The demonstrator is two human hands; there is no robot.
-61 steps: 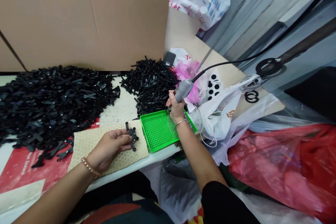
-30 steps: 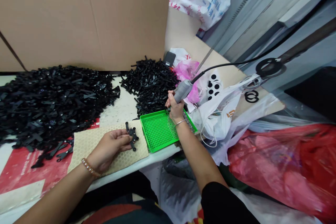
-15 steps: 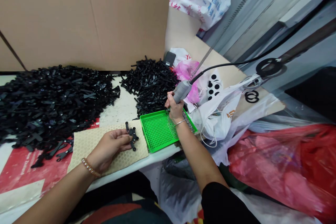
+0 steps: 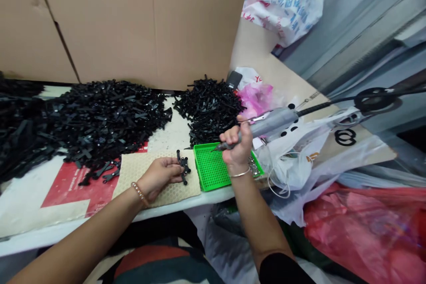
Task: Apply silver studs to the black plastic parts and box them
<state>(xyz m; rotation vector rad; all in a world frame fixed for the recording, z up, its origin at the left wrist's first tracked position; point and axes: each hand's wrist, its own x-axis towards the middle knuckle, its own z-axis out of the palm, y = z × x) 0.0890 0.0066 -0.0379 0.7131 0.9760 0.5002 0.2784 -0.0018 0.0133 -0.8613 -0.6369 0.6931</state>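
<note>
Right hand [image 4: 237, 147] wraps tight round a grey pen-shaped rotary tool [image 4: 273, 121], tip out over a bright green perforated plastic tray [image 4: 209, 169]! Half-curled left hand [image 4: 159, 175] grips a cluster of small black plastic parts [image 4: 183, 167] above a beige honeycomb mat [image 4: 156, 188], heaped black pile [image 4: 109, 120] at eleven o'clock.

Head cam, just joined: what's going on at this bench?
A person grips a grey corded handheld power tool in their right hand, its slim tip just above a green perforated tray. Their left hand holds a small cluster of black parts at the fingertips, over a beige honeycomb mat. Two large heaps of similar black pieces lie farther along the bench.
</note>
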